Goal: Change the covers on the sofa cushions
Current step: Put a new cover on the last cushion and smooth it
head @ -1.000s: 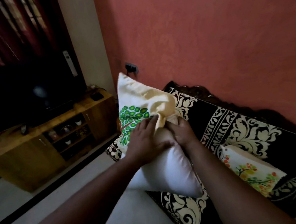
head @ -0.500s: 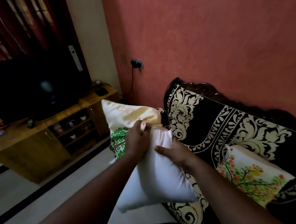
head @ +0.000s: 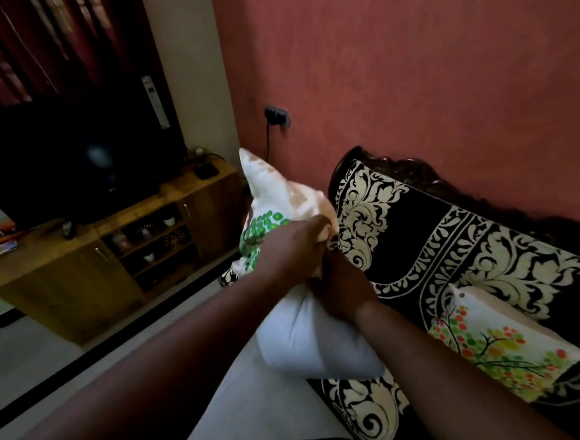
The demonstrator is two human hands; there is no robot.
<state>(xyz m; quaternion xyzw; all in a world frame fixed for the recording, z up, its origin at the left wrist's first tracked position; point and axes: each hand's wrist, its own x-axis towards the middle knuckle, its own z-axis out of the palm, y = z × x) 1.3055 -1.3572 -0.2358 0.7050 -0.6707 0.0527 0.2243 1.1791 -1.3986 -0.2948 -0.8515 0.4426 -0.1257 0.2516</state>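
Gripping the gathered open edge of a cream fabric cushion cover printed with a green-leafed tree (head: 273,200), the left hand (head: 292,250) has its fingers curled tight over the bunched cloth, knuckles up. The cover stands up and away beyond those fingers, its far corner pointing toward the ceiling, the green print just to the left of the knuckles. Directly under and touching the left hand, the right hand (head: 341,293) clamps the top of a plain white cushion insert (head: 297,343); its fingers are wrapped into the stuffing, though the fingertips themselves are hidden behind the pillow. The insert hangs below both hands, its bare lower half bulging out of the cover toward the camera, its bottom edge at the front of the sofa seat.

To the right of the right-hand fingers runs a sofa draped in black cloth with cream floral scrollwork (head: 437,230), set against a terracotta-red wall (head: 424,55). On that seat, well to the right of the hands, lies a second cream cushion printed with an orange, yellow and green tree (head: 506,342). Far to the left of the left-hand fingers stands a low wooden television cabinet with open shelves (head: 80,279), carrying a dark flat-screen television (head: 71,156).
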